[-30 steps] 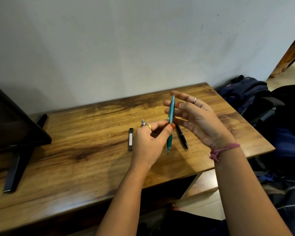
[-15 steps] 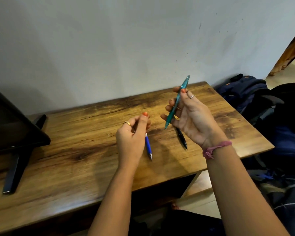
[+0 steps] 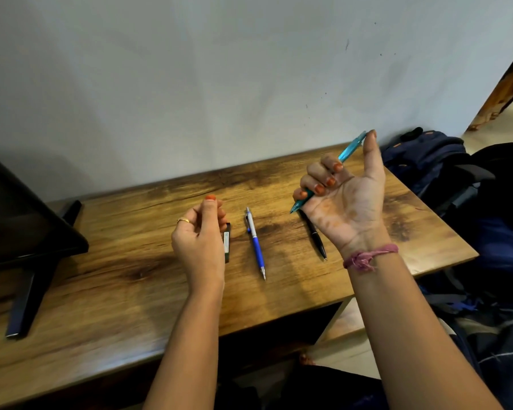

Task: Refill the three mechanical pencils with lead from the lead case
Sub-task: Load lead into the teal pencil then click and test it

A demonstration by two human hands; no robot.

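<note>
The lead case [image 3: 226, 242] carries a pale label along its length, but the print is too small to read; no writing can be made out on any pencil.

The right hand [image 3: 342, 199] is raised above the tabletop [image 3: 116, 291], palm toward the camera. Its fingers [image 3: 323, 180] are curled round the teal pencil [image 3: 348, 150], a translucent blue-green barrel held at a slant, tip low and to the left, the push-button end up and to the right. The thumb stands straight up with its tip at that upper end. The nails are painted orange, and a pink thread is tied round the wrist.

The left hand [image 3: 200, 235] hovers over the tabletop with its fingers loosely curled and the thumb laid against them; whether something small is pinched there cannot be told. A gold ring sits on one finger.

The lead case, a slim dark stick, lies flat just right of the left hand and is partly hidden by it. The blue pencil [image 3: 256, 244], with a silver upper half, clip and metal tip, lies on the wood between the two hands, tip toward the person. The black pencil [image 3: 316, 236] lies below the right hand, its upper part hidden behind the palm, its tip also toward the person.
</note>
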